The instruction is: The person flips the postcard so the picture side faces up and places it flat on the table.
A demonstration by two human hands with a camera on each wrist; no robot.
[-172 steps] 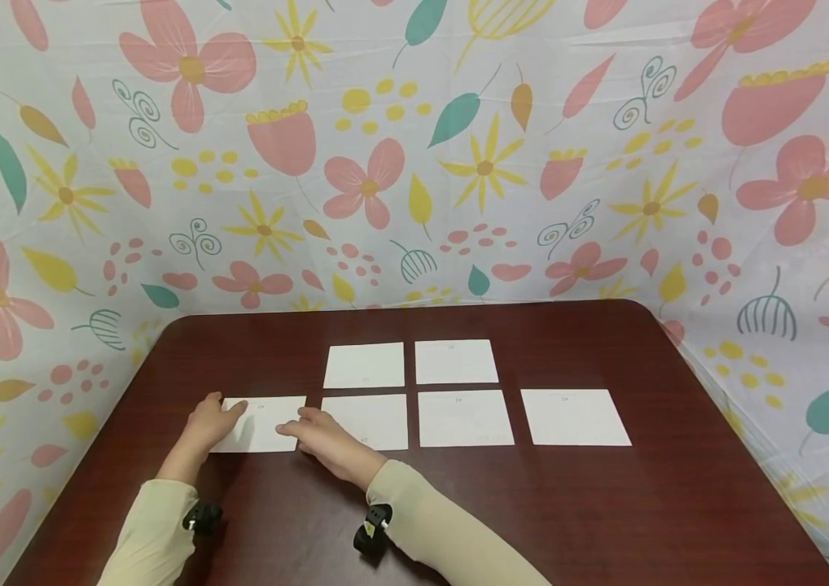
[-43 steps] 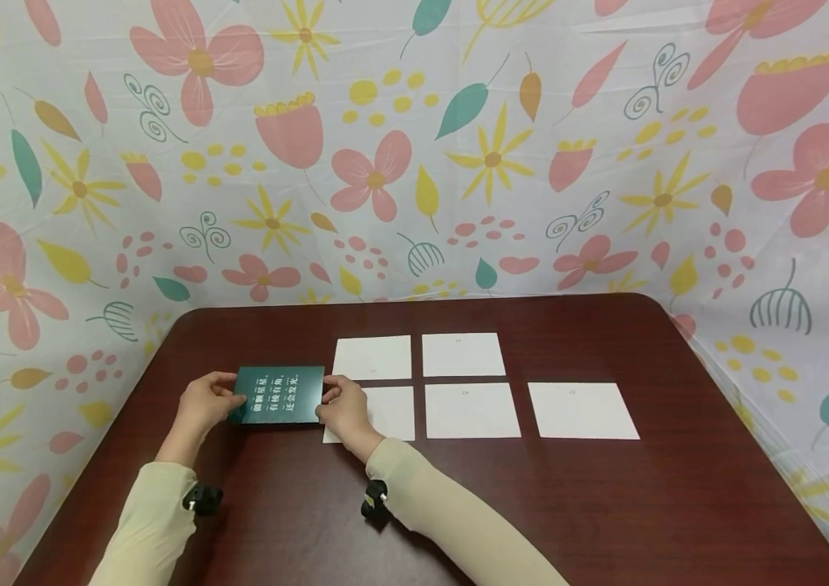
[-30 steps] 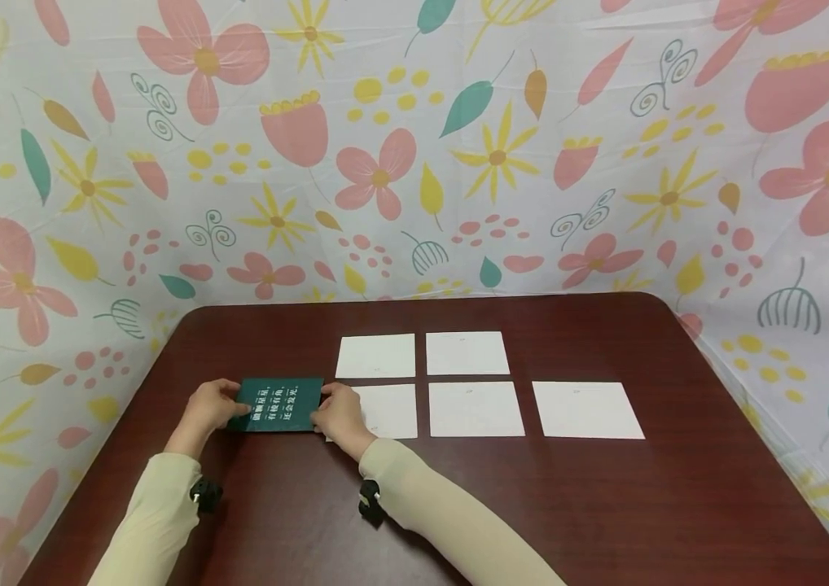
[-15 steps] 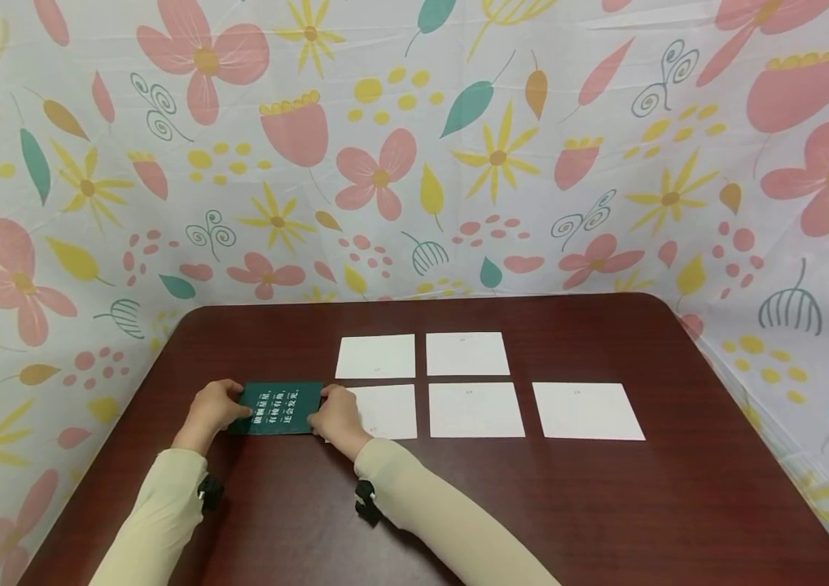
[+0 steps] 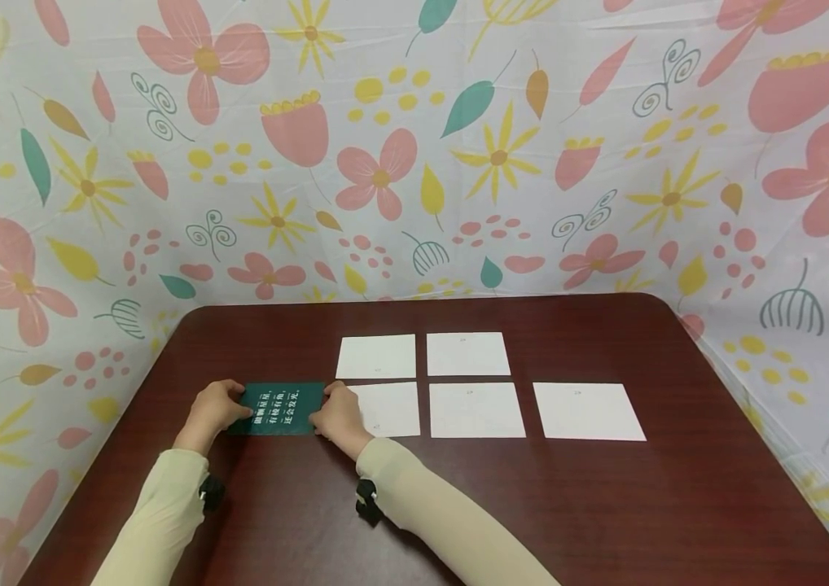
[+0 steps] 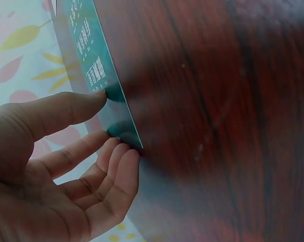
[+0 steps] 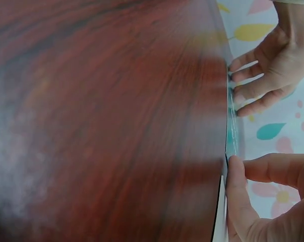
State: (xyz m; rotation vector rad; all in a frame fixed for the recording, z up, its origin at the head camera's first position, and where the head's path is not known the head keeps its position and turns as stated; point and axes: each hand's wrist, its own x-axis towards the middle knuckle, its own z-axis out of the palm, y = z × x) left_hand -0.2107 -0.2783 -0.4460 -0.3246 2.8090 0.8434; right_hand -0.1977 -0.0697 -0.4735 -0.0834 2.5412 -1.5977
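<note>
A dark green card printed with white Chinese characters lies flat at the left of the table, printed side up. My left hand holds its left end; in the left wrist view the thumb lies on the printed face while the other fingers bend at the end edge. At the opposite end, my right hand pinches the card between thumb and index finger. A white card beside it is partly hidden behind the right hand.
More white cards lie face up in two rows: a back-left card, a back-right card, a front-middle card and a far-right card. The brown wooden table meets a flower-patterned cloth at its back and sides.
The leftmost white card has been turned over, now showing its green printed side. Both hands have lowered it from slightly raised to flat; over the last half second little has moved.
</note>
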